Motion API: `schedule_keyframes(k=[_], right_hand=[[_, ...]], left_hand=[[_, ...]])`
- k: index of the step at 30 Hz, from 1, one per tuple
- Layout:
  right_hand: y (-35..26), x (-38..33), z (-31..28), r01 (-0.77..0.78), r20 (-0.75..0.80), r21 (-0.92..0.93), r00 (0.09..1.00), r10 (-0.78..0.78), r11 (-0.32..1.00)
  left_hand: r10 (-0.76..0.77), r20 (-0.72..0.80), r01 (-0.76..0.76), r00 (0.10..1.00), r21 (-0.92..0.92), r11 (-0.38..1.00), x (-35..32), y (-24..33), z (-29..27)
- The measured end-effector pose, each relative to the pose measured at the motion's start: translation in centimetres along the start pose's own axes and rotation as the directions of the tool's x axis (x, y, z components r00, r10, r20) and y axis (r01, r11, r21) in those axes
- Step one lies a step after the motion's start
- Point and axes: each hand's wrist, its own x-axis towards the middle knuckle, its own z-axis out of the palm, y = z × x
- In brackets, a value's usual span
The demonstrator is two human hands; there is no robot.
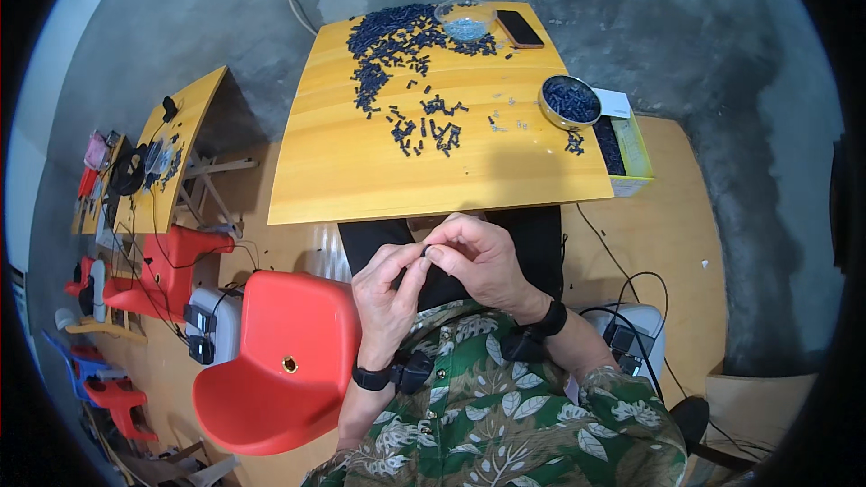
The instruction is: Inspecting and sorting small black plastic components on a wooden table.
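Observation:
Both hands meet in front of my lap, just short of the table's near edge. My left hand (390, 293) and my right hand (478, 257) pinch one small black piece (425, 251) between thumbs and fingertips; the fingers hide most of it. On the wooden table (343, 180) ahead lies a pile of small dark cylindrical pieces (388, 34), with looser ones (442, 135) scattered nearer to me. A clear bowl (465, 29) of small translucent bits stands at the back. At the right edge sits a metal bowl (570, 101) filled with dark pieces.
A phone (519, 29) lies at the table's back right corner. Beside the table's right edge is a yellow box (639, 149) with dark contents. To my left stands a red chair (280, 361); a second table (176, 144) is beyond. Cables (622, 275) run along the floor at right.

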Motion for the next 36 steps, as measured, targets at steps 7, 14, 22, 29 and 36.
schedule_keyframes(k=[7,14,22,29,36], right_hand=[[-0.1,0.2,-0.4,-0.087,0.044,-0.086,0.995,0.091,0.992],[0.3,0.6,-1.0,-0.114,0.082,-0.065,0.989,0.119,0.991],[2.2,4.1,-6.9,-0.153,-0.123,-0.465,0.987,0.108,0.872],[3.6,11.1,-14.6,-0.064,-0.222,-0.859,0.941,-0.257,0.508],[5.0,15.1,-16.0,-0.089,-0.152,-0.953,0.967,-0.203,0.291]], left_hand=[[0.015,-0.006,-0.015,1.0,0.0,1.0,0.0,-0.5,0.1],[0.035,-0.013,-0.035,0.999,0.029,0.999,0.0,-0.9,0.3],[0.004,-0.03,-0.005,1.0,-0.061,0.998,0.0,-1.0,0.1],[-0.002,-0.028,-0.001,1.0,-0.094,0.996,0.1,-0.9,0.2],[0.0,-0.042,-0.002,0.999,-0.048,0.999,0.2,-0.4,-0.3]])
